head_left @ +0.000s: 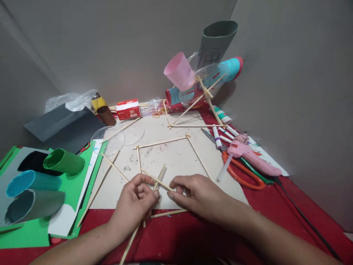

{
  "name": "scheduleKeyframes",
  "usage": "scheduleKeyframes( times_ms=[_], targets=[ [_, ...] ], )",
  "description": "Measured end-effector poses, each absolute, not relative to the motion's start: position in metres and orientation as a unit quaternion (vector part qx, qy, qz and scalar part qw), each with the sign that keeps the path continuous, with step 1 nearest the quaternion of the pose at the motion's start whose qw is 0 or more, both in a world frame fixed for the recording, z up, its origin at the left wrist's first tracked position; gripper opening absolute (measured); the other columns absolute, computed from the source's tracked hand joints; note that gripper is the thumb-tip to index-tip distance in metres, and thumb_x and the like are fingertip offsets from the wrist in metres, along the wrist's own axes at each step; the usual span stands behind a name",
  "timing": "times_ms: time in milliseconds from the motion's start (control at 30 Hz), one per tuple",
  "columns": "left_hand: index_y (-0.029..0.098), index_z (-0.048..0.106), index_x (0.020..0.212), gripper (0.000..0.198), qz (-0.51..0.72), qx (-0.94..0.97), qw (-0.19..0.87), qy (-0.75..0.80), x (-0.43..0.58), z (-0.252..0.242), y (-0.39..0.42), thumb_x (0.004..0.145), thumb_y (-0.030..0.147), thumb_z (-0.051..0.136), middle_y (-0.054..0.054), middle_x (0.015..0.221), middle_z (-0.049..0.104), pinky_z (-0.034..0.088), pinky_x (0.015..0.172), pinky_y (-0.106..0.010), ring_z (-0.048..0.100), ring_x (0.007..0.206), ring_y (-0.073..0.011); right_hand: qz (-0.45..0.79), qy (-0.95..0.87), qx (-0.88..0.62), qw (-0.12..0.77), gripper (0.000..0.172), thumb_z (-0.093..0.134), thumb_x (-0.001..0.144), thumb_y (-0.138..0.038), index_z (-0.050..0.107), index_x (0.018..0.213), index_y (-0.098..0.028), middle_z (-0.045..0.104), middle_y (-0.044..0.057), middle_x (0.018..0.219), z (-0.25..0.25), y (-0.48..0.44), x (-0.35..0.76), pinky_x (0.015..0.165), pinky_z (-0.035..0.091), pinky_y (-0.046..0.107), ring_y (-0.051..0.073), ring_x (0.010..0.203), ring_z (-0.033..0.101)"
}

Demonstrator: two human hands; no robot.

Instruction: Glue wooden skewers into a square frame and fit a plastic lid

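My left hand [135, 202] is curled shut around thin wooden sticks [156, 180] that cross just above its fingertips. My right hand [193, 193] lies palm down beside it, fingers pinched on the same crossing of sticks. Both hands rest at the near edge of a beige board [176, 158]. On the board lies a square frame of sticks [165, 141], and a taller stick structure [204, 97] stands at the back, leaning against a pink cup [179, 71].
Rolled paper tubes in green [63, 162], teal and grey lie on paper sheets at the left. A pink glue gun [250, 154], orange scissors [242, 173] and markers lie at the right. Clear plastic lids [113, 140], a red box [128, 109] and walls close behind.
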State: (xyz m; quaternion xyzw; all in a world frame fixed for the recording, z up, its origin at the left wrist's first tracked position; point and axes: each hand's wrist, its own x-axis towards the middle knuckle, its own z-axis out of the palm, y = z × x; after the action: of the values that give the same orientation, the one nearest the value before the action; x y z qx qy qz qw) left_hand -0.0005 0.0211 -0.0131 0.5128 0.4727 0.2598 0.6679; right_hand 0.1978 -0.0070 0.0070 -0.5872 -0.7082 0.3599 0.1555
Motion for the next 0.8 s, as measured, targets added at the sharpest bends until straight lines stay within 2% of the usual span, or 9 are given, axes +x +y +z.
scheduleKeyframes(
  times_ms=[100, 300, 567, 800],
  targets=[
    [0.019, 0.048, 0.095, 0.035, 0.242, 0.512, 0.673, 0.476, 0.0, -0.011, 0.021, 0.074, 0.037, 0.07, 0.008, 0.06, 0.053, 0.035, 0.035, -0.014, 0.043, 0.035, -0.0041, 0.375, -0.702, -0.583, 0.162, 0.024, 0.049, 0.087, -0.028, 0.064, 0.071, -0.018, 0.06, 0.0, 0.063, 0.007, -0.004, 0.196, 0.052, 0.031, 0.022, 0.012, 0.055, 0.048],
    [0.021, 0.041, 0.089, 0.039, 0.236, 0.498, 0.687, 0.474, 0.002, -0.011, 0.017, 0.073, 0.039, 0.071, 0.004, 0.075, 0.062, 0.035, 0.032, -0.014, 0.044, 0.035, -0.0029, 0.376, -0.699, -0.579, 0.185, 0.028, 0.048, 0.088, -0.029, 0.067, 0.072, -0.016, 0.052, -0.001, 0.059, -0.001, -0.002, 0.197, 0.051, 0.028, 0.022, 0.011, 0.055, 0.043],
    [0.021, 0.038, 0.078, 0.039, 0.255, 0.499, 0.684, 0.466, 0.004, -0.01, 0.014, 0.075, 0.042, 0.071, 0.009, 0.058, 0.053, 0.031, 0.033, -0.013, 0.038, 0.032, -0.0017, 0.392, -0.691, -0.573, 0.2, 0.032, 0.044, 0.089, -0.03, 0.062, 0.067, -0.016, 0.044, -0.003, 0.055, -0.003, -0.001, 0.199, 0.048, 0.024, 0.023, 0.011, 0.053, 0.038],
    [0.02, 0.039, 0.079, 0.039, 0.247, 0.51, 0.675, 0.473, 0.005, -0.011, 0.015, 0.074, 0.043, 0.071, 0.004, 0.066, 0.061, 0.031, 0.033, -0.013, 0.039, 0.033, -0.0015, 0.367, -0.691, -0.606, 0.141, 0.026, 0.054, 0.083, -0.03, 0.057, 0.06, -0.018, 0.047, -0.002, 0.053, 0.003, -0.002, 0.202, 0.049, 0.024, 0.024, 0.011, 0.051, 0.04]
  ],
)
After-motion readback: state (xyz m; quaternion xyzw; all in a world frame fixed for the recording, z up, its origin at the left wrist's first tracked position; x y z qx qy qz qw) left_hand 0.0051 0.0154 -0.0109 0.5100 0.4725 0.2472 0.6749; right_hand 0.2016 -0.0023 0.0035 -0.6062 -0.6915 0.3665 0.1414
